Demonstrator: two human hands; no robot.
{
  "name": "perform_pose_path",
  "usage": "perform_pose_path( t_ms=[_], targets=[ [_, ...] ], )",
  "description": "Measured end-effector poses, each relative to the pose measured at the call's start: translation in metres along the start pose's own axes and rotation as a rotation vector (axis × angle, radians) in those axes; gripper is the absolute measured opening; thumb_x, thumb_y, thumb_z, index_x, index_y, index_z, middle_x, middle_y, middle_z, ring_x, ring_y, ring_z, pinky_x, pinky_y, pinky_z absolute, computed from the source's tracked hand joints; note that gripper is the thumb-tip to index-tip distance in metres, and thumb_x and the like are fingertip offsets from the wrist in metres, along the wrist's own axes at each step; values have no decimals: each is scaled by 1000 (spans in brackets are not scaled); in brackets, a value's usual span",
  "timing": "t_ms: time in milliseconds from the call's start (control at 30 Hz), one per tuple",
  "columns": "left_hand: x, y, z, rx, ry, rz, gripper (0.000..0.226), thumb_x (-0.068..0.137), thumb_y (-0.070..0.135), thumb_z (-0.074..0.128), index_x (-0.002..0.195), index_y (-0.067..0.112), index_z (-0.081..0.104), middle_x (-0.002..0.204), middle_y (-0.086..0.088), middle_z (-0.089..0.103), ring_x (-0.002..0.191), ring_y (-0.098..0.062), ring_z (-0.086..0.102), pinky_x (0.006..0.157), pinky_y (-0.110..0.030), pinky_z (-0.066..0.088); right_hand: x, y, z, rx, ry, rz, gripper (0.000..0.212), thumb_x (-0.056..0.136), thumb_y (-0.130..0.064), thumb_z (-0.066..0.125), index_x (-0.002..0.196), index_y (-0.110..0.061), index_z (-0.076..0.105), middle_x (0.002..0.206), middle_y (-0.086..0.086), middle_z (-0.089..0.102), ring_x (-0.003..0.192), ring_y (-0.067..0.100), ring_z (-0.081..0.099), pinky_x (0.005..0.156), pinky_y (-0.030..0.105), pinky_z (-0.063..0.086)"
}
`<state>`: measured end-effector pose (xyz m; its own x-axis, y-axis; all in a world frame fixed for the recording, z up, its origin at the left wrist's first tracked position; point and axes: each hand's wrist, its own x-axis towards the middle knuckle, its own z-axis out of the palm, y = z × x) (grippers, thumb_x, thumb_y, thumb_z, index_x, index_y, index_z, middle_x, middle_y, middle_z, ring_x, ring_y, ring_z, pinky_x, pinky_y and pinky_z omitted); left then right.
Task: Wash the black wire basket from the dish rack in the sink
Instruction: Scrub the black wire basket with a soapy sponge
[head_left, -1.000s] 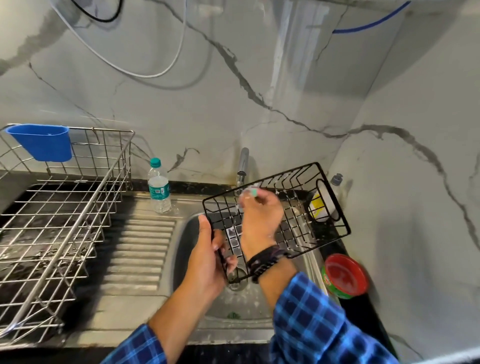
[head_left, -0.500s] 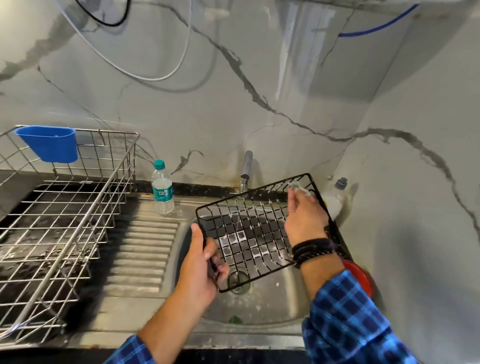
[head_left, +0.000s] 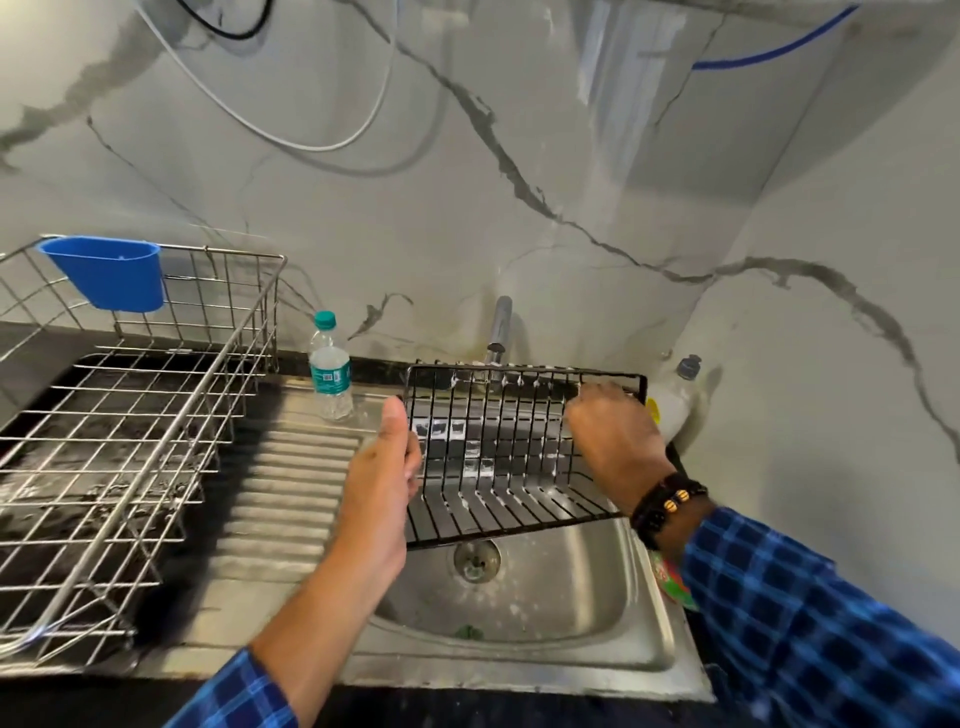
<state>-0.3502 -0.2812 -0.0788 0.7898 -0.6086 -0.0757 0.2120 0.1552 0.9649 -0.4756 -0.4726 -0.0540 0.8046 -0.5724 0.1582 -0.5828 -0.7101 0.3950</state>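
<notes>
The black wire basket (head_left: 498, 467) hangs over the steel sink (head_left: 545, 608), tipped so that its open side faces me, with soap foam on its wires. My left hand (head_left: 382, 483) grips its left end, thumb pointing up. My right hand (head_left: 613, 436) is inside the basket at its right end, fingers curled round a pale scrub pad pressed against the upper wires; only a sliver of the pad shows. The tap (head_left: 500, 327) stands just behind the basket's top edge.
A large steel dish rack (head_left: 130, 441) with a blue cup (head_left: 106, 273) hooked on it stands at the left. A water bottle (head_left: 330, 366) is on the drainboard. A soap bottle (head_left: 675, 400) and a red-green tub (head_left: 672, 582) sit right of the sink.
The basket has been turned from a slanted, bottom-up tilt to level with its open side toward me. My right hand moved from its middle to its right end.
</notes>
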Motion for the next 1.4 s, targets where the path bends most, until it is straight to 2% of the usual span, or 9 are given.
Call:
perform_pose_path(
  t_ms=[133,267,400,567,700,933,1133,1233,1400],
  targets=[
    [-2,1,2,59,19,109,54,88,70,40,58,25,34,55,8,28,53,-11,23,61,-34,23,-12,-8,20,-38,-150,-192,24,90,2,56,107,-9,68,111,10,66,106,29,64,85,37,54],
    [-2,2,-1,67,8,208,52,92,60,40,62,18,34,55,8,29,54,-9,25,56,-18,30,-20,-4,30,77,-254,-268,26,92,0,50,113,-10,63,116,9,64,113,30,61,91,36,47],
    [-1,0,-4,123,-50,251,51,94,54,40,62,15,36,61,7,33,54,-4,30,55,-8,34,-11,4,21,116,-8,-168,24,71,4,73,90,-10,67,92,10,66,86,32,66,72,42,55],
    [0,-1,-3,104,-77,229,55,96,59,38,64,15,34,57,7,29,55,-9,26,56,-12,31,-4,-1,22,143,53,-44,26,65,5,76,85,-10,69,89,10,66,85,28,64,68,40,59],
    [0,-1,3,113,-78,283,50,99,54,39,63,20,37,56,10,34,54,-4,29,57,-7,34,-23,-29,37,243,-127,-107,22,87,1,59,103,-13,66,105,8,65,102,25,62,88,36,54],
    [2,-6,1,86,-68,299,66,85,80,43,63,19,35,56,11,32,57,-9,26,54,-11,29,-28,-21,22,469,-145,238,13,93,-4,54,98,-10,65,99,9,67,95,29,68,79,33,54],
    [4,-3,13,40,-81,344,71,78,85,49,66,17,35,58,9,30,56,-7,25,51,-14,27,-42,-71,-8,714,-53,152,21,96,-9,59,114,-18,66,115,2,67,104,14,64,88,18,50],
    [2,-8,14,58,-68,341,72,78,87,46,63,17,35,56,9,31,56,-10,27,54,-13,29,-41,-90,-17,843,-35,23,25,97,-15,60,116,-27,71,118,-3,71,107,11,66,98,23,50],
    [5,-15,-2,10,-37,280,68,80,86,43,57,23,35,57,7,29,57,-14,25,61,-28,24,-37,-41,6,769,-104,146,23,96,-18,59,112,-29,72,108,-7,72,90,5,63,80,13,47]
  ],
)
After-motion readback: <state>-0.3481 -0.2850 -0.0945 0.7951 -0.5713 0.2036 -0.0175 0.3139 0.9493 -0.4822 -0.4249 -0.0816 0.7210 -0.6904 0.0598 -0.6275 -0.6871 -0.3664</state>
